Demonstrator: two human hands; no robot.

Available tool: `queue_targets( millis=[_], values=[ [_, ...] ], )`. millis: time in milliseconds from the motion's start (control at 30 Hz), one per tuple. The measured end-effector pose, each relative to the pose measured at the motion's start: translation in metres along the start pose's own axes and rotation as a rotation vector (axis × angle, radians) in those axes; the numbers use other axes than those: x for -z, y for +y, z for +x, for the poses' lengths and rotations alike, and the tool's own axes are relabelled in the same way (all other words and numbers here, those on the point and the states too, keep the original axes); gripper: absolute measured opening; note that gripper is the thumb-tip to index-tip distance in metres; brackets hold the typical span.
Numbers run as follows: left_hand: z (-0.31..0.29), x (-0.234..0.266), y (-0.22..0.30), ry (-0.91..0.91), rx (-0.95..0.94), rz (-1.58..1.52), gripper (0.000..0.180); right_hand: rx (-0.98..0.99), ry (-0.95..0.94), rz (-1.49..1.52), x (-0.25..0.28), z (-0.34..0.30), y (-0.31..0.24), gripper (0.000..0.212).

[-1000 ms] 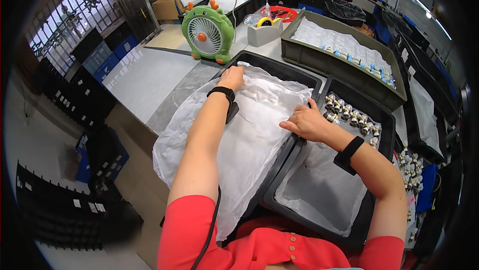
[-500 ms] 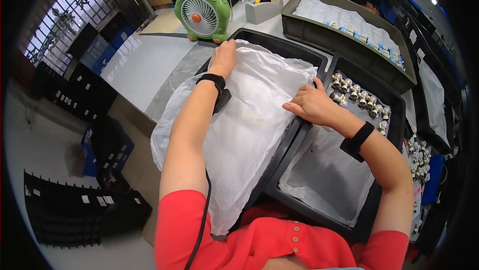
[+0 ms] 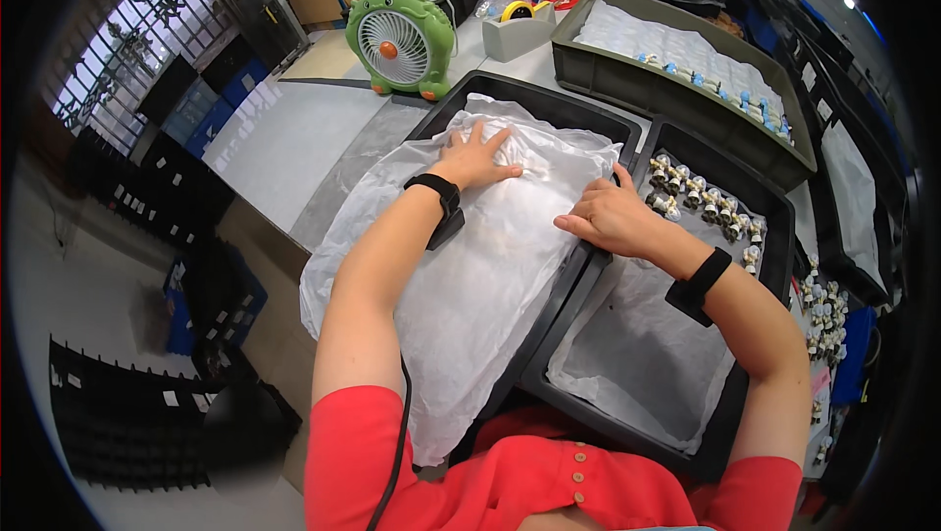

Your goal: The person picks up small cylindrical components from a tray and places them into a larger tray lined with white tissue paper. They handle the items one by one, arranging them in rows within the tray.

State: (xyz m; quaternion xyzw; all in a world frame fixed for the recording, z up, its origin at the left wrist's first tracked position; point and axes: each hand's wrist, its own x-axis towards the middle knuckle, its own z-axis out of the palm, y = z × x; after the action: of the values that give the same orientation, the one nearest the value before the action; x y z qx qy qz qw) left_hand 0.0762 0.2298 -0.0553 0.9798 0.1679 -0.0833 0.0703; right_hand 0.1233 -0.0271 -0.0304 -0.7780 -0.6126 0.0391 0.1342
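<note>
A thin, crinkled white sheet [image 3: 461, 286] covers most of a black tray [image 3: 578, 107] and hangs over its left and near sides. My left hand [image 3: 477, 158] lies on the far part of the sheet, fingers spread, with creases bunched around them. At the tray's right edge, my right hand [image 3: 613, 219] is closed, its fingers curled at the sheet's border and its thumb stretched over the sheet. What lies beneath the sheet is hidden. Both wrists wear black bands.
To the right, a second black tray [image 3: 539, 374] holds a white liner and several small bulb-like parts [image 3: 720, 205]. Behind stand a green fan [image 3: 400, 41], a grey holder with yellow tape [image 3: 517, 33], and an olive crate [image 3: 598, 68] of blue-tipped parts.
My left hand has come nearer and to the right, from the far edge onto the sheet, its fingers spreading. The sheet's far part is now lower and creased. My right hand has barely moved.
</note>
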Motion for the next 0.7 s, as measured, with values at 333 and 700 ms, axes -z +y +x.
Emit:
queue_targets(
  millis=[333, 700],
  values=[
    [0.000, -0.010, 0.001, 0.075, 0.011, -0.032, 0.085, -0.150, 0.234, 0.306, 0.052, -0.009, 0.018, 0.034],
    [-0.013, -0.007, 0.006, -0.001, 0.094, -0.082, 0.082, -0.454, -0.221, 0.890, 0.150, -0.032, 0.001, 0.045]
  ],
)
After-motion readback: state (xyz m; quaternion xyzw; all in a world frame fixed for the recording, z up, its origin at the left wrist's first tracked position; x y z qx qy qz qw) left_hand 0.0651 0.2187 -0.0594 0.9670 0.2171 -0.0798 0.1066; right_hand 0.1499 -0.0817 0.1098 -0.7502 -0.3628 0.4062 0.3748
